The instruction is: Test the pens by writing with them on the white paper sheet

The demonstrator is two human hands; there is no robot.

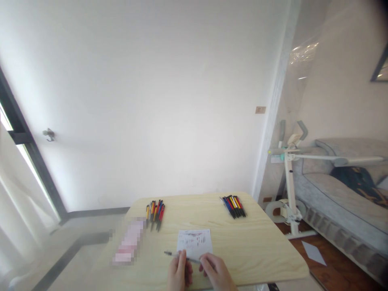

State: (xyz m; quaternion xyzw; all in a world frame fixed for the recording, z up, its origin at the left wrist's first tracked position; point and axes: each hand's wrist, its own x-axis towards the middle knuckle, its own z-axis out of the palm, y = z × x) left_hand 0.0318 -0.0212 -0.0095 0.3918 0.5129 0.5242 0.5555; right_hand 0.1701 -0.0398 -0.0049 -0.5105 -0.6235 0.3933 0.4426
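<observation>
Both my hands meet at the near edge of a pale wooden table point(254, 246). My left hand point(179, 273) and my right hand point(216, 271) are closed on the two ends of one thin pen point(182, 256) that lies across between them. Just beyond the pen lies a small white paper point(195, 241) with coloured marks. Further back are two bundles of pens: one point(155, 212) at the left and one point(233, 205) at the right, both with red, yellow, blue and black barrels.
A blurred pinkish object point(129, 242) lies on the table's left side. A white wall is behind the table. To the right stand a white stand point(289, 190) and a grey sofa point(342, 198); a window frame point(27, 153) is at the left.
</observation>
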